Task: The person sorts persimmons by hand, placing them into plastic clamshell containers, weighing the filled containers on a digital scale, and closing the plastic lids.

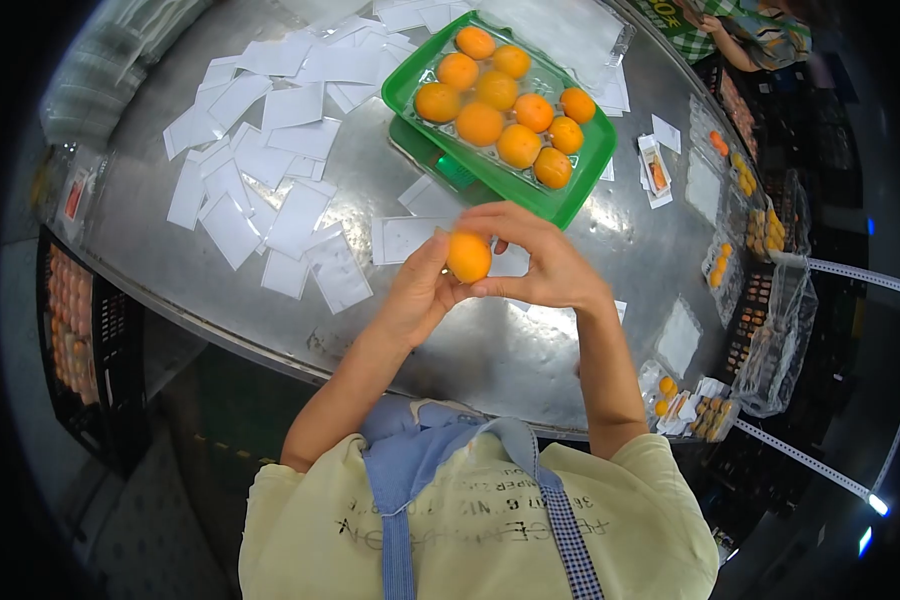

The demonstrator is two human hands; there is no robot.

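Note:
Between my two hands is one orange fruit (468, 258), held in front of the green tray. My left hand (420, 285) has its fingers closed against the fruit's left side and underside. My right hand (545, 258) curves round it from the right, thumb at its lower edge and fingertips near its top. Just beyond, the green tray (402, 88) holds a clear plastic pack filled with several orange fruits (497, 90). The tray sits tilted on a scale with a small green-lit display (455, 170). White cards (406, 240) lie under and beside my hands.
Many white cards (295, 215) are scattered on the metal table (355, 190). Plastic packs (656, 170) lie at the right, and bagged fruit (767, 232) beyond. A black crate of fruit (70, 320) stands at the left. Another person's hand (710, 24) is at the upper right.

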